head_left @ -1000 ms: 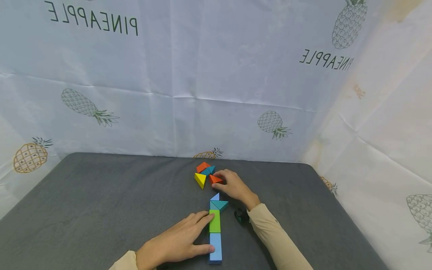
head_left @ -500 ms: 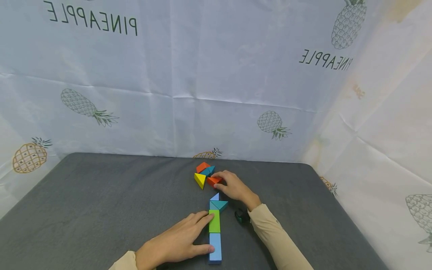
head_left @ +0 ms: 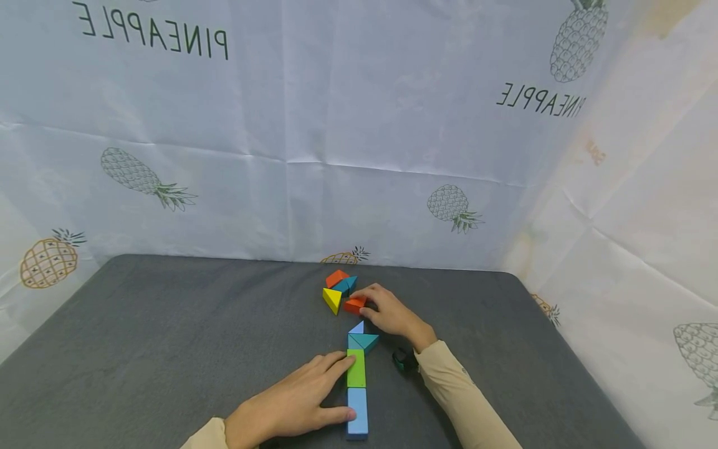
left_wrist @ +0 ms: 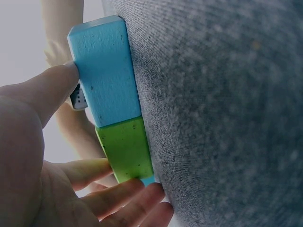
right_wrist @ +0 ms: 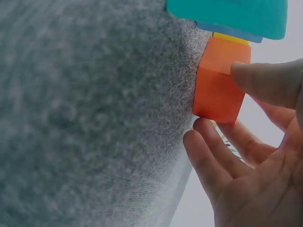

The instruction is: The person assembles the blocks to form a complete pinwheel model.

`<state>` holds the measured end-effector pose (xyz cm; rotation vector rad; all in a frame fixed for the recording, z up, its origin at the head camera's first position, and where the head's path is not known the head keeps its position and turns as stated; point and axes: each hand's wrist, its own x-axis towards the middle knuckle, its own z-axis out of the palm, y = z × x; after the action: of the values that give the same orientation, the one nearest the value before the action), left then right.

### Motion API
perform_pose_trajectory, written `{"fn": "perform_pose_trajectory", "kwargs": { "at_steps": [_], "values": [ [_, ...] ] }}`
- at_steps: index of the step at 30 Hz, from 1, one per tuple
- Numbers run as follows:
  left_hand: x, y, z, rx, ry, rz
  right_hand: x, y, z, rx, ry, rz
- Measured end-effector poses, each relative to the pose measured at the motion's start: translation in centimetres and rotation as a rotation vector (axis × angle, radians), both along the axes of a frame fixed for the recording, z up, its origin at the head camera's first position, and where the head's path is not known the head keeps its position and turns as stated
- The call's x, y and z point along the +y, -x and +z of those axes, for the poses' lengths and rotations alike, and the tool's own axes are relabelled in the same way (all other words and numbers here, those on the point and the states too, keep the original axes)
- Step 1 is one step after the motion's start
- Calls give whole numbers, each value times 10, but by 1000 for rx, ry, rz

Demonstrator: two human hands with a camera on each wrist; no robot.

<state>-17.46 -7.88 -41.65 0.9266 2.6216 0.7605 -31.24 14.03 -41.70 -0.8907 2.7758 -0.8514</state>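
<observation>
My right hand (head_left: pixel 392 310) pinches an orange-red triangular block (head_left: pixel 354 305) beside the far cluster. In the right wrist view the thumb lies on one side of this orange block (right_wrist: pixel 220 85), with fingertips at its far end. My left hand (head_left: pixel 297 393) lies along a straight row of blocks, its thumb at the light blue rectangular block (head_left: pixel 357 411) and its index finger at the green block (head_left: pixel 356 369). In the left wrist view the light blue block (left_wrist: pixel 106 71) and green block (left_wrist: pixel 125 150) stand end to end. Teal triangular block (head_left: pixel 367 341) and light blue triangular block (head_left: pixel 357 327) continue the row.
Beyond the right hand sit a yellow triangular block (head_left: pixel 332 300), another orange-red block (head_left: pixel 336 278) and blue triangular blocks (head_left: pixel 344 285). A dark object (head_left: pixel 402 360) shows at the right wrist. A pineapple-print cloth (head_left: pixel 359 125) hangs behind the grey table (head_left: pixel 196 324).
The orange-red block has turned and shifted slightly left in the right hand's fingers, and the right thumb has moved a little to the right. My left hand and the row stay put.
</observation>
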Motion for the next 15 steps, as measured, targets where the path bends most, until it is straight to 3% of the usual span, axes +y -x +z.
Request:
{"fn": "perform_pose_trajectory", "kwargs": {
  "at_steps": [6,11,15],
  "values": [
    [0,0,0,-3,3,4,2,-1,-1,-25,47,-8],
    [0,0,0,-4,6,6,1,2,-2,-7,77,-67],
    [0,0,0,-5,4,5,1,3,-3,15,70,-68]
  ]
}}
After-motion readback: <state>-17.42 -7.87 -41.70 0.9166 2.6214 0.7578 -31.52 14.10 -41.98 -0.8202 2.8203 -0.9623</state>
